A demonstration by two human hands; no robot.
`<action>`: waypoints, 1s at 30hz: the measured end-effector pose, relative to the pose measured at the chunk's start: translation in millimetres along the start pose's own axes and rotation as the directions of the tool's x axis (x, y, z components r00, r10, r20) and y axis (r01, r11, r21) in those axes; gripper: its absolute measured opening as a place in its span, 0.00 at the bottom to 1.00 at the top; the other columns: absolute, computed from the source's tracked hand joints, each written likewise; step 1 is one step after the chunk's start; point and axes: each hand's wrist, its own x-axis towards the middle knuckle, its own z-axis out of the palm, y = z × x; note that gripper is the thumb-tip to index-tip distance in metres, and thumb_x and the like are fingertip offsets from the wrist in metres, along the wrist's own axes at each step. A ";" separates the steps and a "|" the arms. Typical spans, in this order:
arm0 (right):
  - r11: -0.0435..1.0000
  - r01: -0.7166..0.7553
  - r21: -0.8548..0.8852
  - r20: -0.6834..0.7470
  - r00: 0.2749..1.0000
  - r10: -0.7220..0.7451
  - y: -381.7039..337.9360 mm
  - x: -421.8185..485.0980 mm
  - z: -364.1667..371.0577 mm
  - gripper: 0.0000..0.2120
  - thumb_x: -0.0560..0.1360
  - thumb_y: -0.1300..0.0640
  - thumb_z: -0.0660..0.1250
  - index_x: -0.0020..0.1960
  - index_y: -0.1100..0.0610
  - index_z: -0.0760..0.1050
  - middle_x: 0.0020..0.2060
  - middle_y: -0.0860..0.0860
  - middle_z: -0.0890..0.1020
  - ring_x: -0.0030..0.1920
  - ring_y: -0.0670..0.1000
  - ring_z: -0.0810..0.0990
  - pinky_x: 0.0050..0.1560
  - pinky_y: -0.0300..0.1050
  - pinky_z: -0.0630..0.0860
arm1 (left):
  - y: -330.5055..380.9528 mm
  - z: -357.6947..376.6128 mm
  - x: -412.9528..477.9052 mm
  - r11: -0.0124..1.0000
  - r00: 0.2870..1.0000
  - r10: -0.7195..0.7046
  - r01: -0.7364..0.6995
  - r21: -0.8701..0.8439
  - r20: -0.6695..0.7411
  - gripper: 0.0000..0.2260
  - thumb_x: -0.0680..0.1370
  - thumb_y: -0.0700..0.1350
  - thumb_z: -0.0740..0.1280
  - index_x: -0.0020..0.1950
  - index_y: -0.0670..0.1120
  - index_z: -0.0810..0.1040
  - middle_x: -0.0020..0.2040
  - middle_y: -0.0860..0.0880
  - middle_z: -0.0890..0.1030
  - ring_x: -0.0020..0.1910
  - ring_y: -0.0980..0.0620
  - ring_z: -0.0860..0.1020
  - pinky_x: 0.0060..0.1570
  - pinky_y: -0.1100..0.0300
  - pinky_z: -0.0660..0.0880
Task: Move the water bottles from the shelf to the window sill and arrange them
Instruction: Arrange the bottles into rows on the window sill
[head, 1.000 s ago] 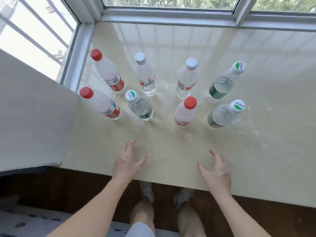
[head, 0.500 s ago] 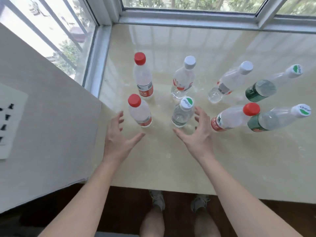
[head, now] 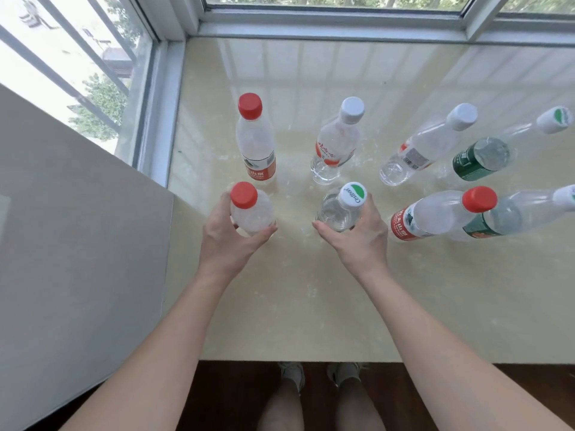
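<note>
Now both hands are wrapped around bottles in the near row on the window sill [head: 389, 306]. The left hand [head: 225, 241] curls around the red-capped bottle [head: 250, 209], the right hand [head: 361, 239] around the green-and-white-capped bottle [head: 340, 208]. Both bottles stand upright, caps up, long axes vertical. Six more bottles stand upright beside and behind them, among them a second red-capped one [head: 255, 141] near the window frame [head: 161, 119].

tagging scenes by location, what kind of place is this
Probably a room in a home or flat, at a corner bay window: a wide stone window sill, metal window frames on two sides, a dark wooden floor below.
</note>
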 end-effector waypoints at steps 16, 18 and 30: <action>0.999 -0.004 -0.048 -0.027 1.000 0.003 1.5 -13.4 0.5 0.28 0.62 0.50 0.82 0.58 0.51 0.74 0.47 0.42 0.79 0.44 0.46 0.76 0.48 0.40 0.73 | -9.0 3.4 0.7 1.000 0.999 0.006 -0.006 0.003 0.038 0.29 0.65 0.46 0.81 0.62 0.47 0.75 0.53 0.52 0.81 0.50 0.68 0.75 0.48 0.77 0.71; 0.999 -0.002 -0.048 -0.025 1.000 0.001 1.8 -11.5 1.5 0.29 0.62 0.51 0.82 0.59 0.52 0.74 0.47 0.42 0.79 0.43 0.46 0.75 0.47 0.38 0.71 | -10.3 3.8 0.6 1.000 0.999 0.000 0.000 0.003 0.037 0.28 0.65 0.46 0.81 0.62 0.48 0.75 0.53 0.52 0.80 0.50 0.70 0.75 0.47 0.77 0.71; 0.999 0.001 -0.048 -0.012 1.000 -0.001 -3.0 -8.0 2.1 0.29 0.62 0.50 0.82 0.58 0.51 0.73 0.49 0.45 0.82 0.46 0.48 0.79 0.49 0.38 0.73 | -10.4 3.9 -0.3 1.000 0.999 -0.007 0.006 0.016 0.039 0.30 0.65 0.48 0.81 0.63 0.46 0.74 0.52 0.54 0.80 0.50 0.63 0.75 0.47 0.78 0.70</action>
